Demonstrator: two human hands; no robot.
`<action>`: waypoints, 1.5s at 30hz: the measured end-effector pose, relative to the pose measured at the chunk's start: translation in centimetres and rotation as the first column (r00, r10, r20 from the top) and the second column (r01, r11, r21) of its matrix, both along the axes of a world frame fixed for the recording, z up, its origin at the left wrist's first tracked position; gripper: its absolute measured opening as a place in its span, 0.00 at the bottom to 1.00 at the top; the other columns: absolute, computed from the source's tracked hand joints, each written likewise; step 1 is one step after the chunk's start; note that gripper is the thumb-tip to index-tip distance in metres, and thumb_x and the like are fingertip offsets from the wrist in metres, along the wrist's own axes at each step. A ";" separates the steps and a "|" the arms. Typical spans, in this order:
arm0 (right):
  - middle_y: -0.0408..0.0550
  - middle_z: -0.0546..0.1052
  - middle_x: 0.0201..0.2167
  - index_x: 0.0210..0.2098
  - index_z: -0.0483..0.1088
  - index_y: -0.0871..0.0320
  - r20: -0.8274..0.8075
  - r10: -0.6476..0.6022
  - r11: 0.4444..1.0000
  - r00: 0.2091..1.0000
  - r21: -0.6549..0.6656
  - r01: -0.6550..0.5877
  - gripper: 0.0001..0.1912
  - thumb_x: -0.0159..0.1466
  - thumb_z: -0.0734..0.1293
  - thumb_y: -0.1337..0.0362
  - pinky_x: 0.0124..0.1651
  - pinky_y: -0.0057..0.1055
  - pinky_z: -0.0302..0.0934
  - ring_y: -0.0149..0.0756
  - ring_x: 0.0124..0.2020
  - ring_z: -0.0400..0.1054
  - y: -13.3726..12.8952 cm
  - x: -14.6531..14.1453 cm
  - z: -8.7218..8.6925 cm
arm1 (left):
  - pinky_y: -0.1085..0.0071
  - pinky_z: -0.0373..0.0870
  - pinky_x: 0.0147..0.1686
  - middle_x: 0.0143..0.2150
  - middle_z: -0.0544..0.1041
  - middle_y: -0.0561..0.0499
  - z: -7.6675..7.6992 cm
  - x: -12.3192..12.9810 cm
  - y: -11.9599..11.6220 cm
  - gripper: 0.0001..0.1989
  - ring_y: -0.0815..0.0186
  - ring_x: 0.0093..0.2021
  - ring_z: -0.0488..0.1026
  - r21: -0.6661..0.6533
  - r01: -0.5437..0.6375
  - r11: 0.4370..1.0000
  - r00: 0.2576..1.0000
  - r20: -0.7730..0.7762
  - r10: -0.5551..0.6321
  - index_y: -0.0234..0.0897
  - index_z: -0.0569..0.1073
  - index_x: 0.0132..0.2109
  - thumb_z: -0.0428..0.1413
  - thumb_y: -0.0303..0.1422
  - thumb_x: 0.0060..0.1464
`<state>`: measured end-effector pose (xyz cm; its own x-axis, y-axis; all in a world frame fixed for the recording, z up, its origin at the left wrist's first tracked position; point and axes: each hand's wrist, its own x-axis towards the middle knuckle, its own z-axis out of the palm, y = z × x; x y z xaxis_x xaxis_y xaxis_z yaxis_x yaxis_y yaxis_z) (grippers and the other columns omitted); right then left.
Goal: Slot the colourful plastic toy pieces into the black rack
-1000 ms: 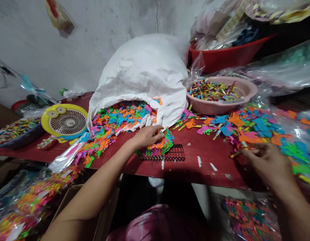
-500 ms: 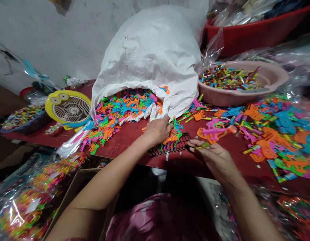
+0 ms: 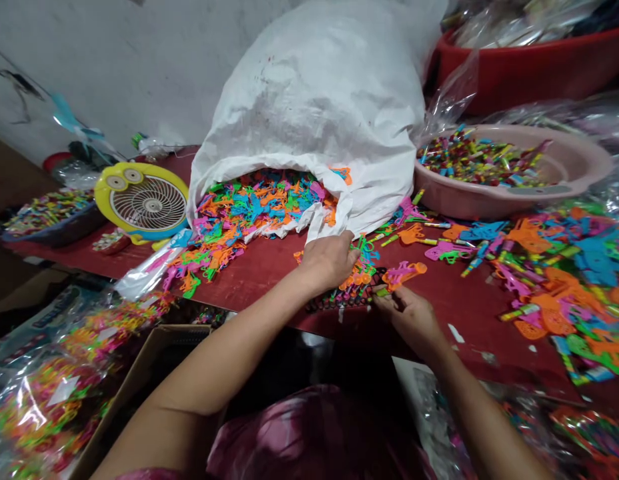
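Observation:
My left hand (image 3: 332, 262) is curled, palm down, over small bright plastic pieces (image 3: 357, 277) at the near edge of the table. Its fingertips are hidden, so what they grip cannot be made out. Under these pieces lies a black gridded rack (image 3: 339, 301), with a row of pieces in it. My right hand (image 3: 412, 319) pinches a small yellow-green tube (image 3: 382, 292) at the rack's right end. Just above those fingertips is a pink and orange plastic toy piece (image 3: 403, 272); whether it is joined to the tube is unclear.
A large white sack (image 3: 319, 100) spills colourful pieces behind my hands. To the right stand a pink basin (image 3: 494, 200) of small tubes and a heap of larger plastic pieces (image 3: 554, 300). A yellow fan (image 3: 148, 203) is at left, bagged pieces (image 3: 34, 420) below it.
My right hand has moved left to the rack with the tube. The pink and orange piece, earlier on the table, is now at its fingertips. The view has shifted slightly left.

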<state>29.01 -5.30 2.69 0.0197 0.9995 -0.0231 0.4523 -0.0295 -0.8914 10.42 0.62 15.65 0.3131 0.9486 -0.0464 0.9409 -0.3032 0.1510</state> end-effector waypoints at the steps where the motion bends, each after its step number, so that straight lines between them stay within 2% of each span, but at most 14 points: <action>1: 0.44 0.72 0.24 0.38 0.74 0.60 0.018 0.010 1.000 1.000 0.009 -0.010 0.19 0.59 0.65 0.50 0.27 0.29 0.52 0.33 0.24 0.62 0.0 -0.1 0.1 | 0.59 0.70 0.45 0.49 0.79 0.43 0.0 0.0 0.0 0.17 0.51 0.51 0.75 0.000 0.000 1.000 1.000 0.008 0.000 0.39 0.66 0.54 0.44 0.42 0.65; 7: 0.47 0.74 0.25 0.33 0.74 0.59 0.180 -0.019 0.992 0.983 0.123 -0.003 0.19 0.60 0.64 0.49 0.30 0.30 0.53 0.36 0.27 0.65 0.2 -0.4 -0.1 | 0.57 0.70 0.46 0.48 0.79 0.43 -0.1 0.0 -0.1 0.17 0.49 0.52 0.75 0.015 -0.013 1.000 0.998 0.060 0.012 0.37 0.67 0.54 0.45 0.40 0.65; 12: 0.48 0.73 0.27 0.32 0.74 0.59 0.171 0.044 0.980 0.984 0.184 -0.076 0.19 0.61 0.64 0.48 0.31 0.30 0.55 0.36 0.27 0.65 0.1 -0.6 -0.7 | 0.57 0.70 0.45 0.47 0.79 0.41 -0.3 -0.1 -0.1 0.17 0.50 0.51 0.75 0.018 -0.014 1.000 0.996 0.092 0.013 0.37 0.68 0.54 0.46 0.40 0.64; 19: 0.45 0.64 0.19 0.19 0.61 0.56 0.332 0.027 0.954 0.943 0.275 -0.124 0.21 0.60 0.63 0.49 0.25 0.29 0.46 0.32 0.20 0.55 0.0 -1.0 0.9 | 0.56 0.69 0.46 0.47 0.78 0.40 -0.4 -0.3 0.0 0.18 0.50 0.50 0.75 -0.006 -0.010 1.000 0.992 0.129 0.011 0.34 0.68 0.55 0.46 0.39 0.64; 21: 0.45 0.63 0.18 0.19 0.58 0.55 0.384 0.063 0.945 0.921 0.273 -0.179 0.20 0.61 0.62 0.51 0.25 0.29 0.45 0.32 0.20 0.55 0.1 -1.3 1.5 | 0.57 0.69 0.46 0.49 0.76 0.39 -0.5 -0.5 0.0 0.18 0.50 0.49 0.74 0.053 -0.011 0.999 0.987 0.161 0.002 0.33 0.69 0.55 0.48 0.37 0.63; 23: 0.45 0.65 0.19 0.20 0.59 0.55 0.426 0.086 0.940 0.901 0.265 -0.214 0.17 0.61 0.61 0.54 0.26 0.30 0.45 0.32 0.20 0.56 0.1 -1.6 1.9 | 0.58 0.67 0.47 0.50 0.74 0.40 -0.6 -0.7 0.0 0.18 0.52 0.50 0.72 0.207 0.032 0.978 0.971 0.227 -0.079 0.35 0.69 0.57 0.49 0.35 0.63; 26: 0.47 0.68 0.20 0.24 0.63 0.56 0.442 0.058 0.953 0.895 0.242 -0.182 0.15 0.61 0.61 0.53 0.26 0.30 0.45 0.33 0.20 0.57 0.2 -1.9 1.8 | 0.63 0.64 0.49 0.50 0.74 0.45 -0.8 -0.7 0.2 0.19 0.59 0.51 0.71 0.408 0.281 0.868 0.860 0.294 -0.417 0.41 0.71 0.59 0.48 0.39 0.66; 28: 0.48 0.69 0.21 0.25 0.66 0.57 0.431 0.052 0.967 0.901 0.203 -0.153 0.16 0.61 0.60 0.52 0.26 0.31 0.46 0.34 0.20 0.58 0.1 -1.9 1.5 | 0.64 0.63 0.48 0.47 0.75 0.47 -0.9 -0.6 0.3 0.19 0.61 0.49 0.71 0.419 0.492 0.763 0.742 0.256 -0.619 0.43 0.76 0.54 0.49 0.45 0.65; 30: 0.50 0.72 0.22 0.28 0.69 0.58 0.399 0.065 0.974 0.915 0.176 -0.146 0.18 0.62 0.60 0.51 0.27 0.31 0.49 0.36 0.22 0.61 0.2 -1.8 1.2 | 0.64 0.61 0.46 0.42 0.76 0.47 -0.8 -0.4 0.4 0.19 0.61 0.46 0.71 0.364 0.607 0.706 0.697 0.182 -0.694 0.42 0.80 0.46 0.50 0.47 0.64; 33: 0.52 0.76 0.28 0.32 0.73 0.60 0.316 0.100 0.974 0.944 0.161 -0.158 0.18 0.62 0.61 0.51 0.31 0.33 0.55 0.39 0.27 0.65 0.4 -1.5 0.8 | 0.64 0.59 0.42 0.38 0.77 0.46 -0.3 -0.6 0.3 0.21 0.61 0.43 0.71 0.285 0.630 0.722 0.723 0.121 -0.680 0.40 0.82 0.41 0.49 0.48 0.65; 36: 0.51 0.77 0.30 0.34 0.75 0.60 0.202 0.144 0.977 0.969 0.124 -0.171 0.16 0.60 0.64 0.53 0.33 0.33 0.58 0.39 0.29 0.67 0.6 -1.2 0.6 | 0.66 0.57 0.41 0.39 0.77 0.47 0.4 -1.1 0.2 0.22 0.62 0.42 0.71 0.226 0.666 0.711 0.702 0.132 -0.700 0.41 0.81 0.46 0.49 0.50 0.64; 39: 0.48 0.77 0.30 0.38 0.75 0.60 0.068 0.186 0.979 0.980 0.066 -0.191 0.16 0.60 0.65 0.54 0.33 0.30 0.59 0.36 0.29 0.66 0.7 -0.7 0.5 | 0.66 0.56 0.44 0.42 0.76 0.47 0.8 -1.4 0.1 0.18 0.62 0.45 0.70 0.187 0.673 0.716 0.711 0.103 -0.695 0.42 0.80 0.48 0.51 0.45 0.64; 42: 0.46 0.74 0.28 0.38 0.74 0.62 -0.048 0.185 0.983 0.982 0.005 -0.184 0.18 0.59 0.67 0.52 0.28 0.28 0.55 0.32 0.25 0.62 0.7 -0.6 1.0 | 0.65 0.56 0.44 0.43 0.75 0.46 0.7 -1.4 0.2 0.16 0.61 0.46 0.70 0.174 0.649 0.740 0.743 0.060 -0.666 0.41 0.80 0.45 0.51 0.41 0.65; 45: 0.47 0.75 0.31 0.38 0.74 0.62 -0.060 0.211 0.977 0.976 0.047 -0.208 0.16 0.60 0.67 0.54 0.33 0.29 0.59 0.34 0.30 0.66 0.6 -0.9 1.6 | 0.65 0.57 0.44 0.43 0.74 0.45 0.3 -1.2 0.3 0.15 0.60 0.46 0.69 0.176 0.643 0.745 0.747 0.069 -0.661 0.40 0.80 0.43 0.51 0.39 0.65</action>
<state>28.11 -4.72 4.33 -0.1902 0.9815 0.0226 0.3862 0.0960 -0.9174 9.19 0.94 15.94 0.8517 0.5041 0.1428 0.4828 -0.8610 0.1597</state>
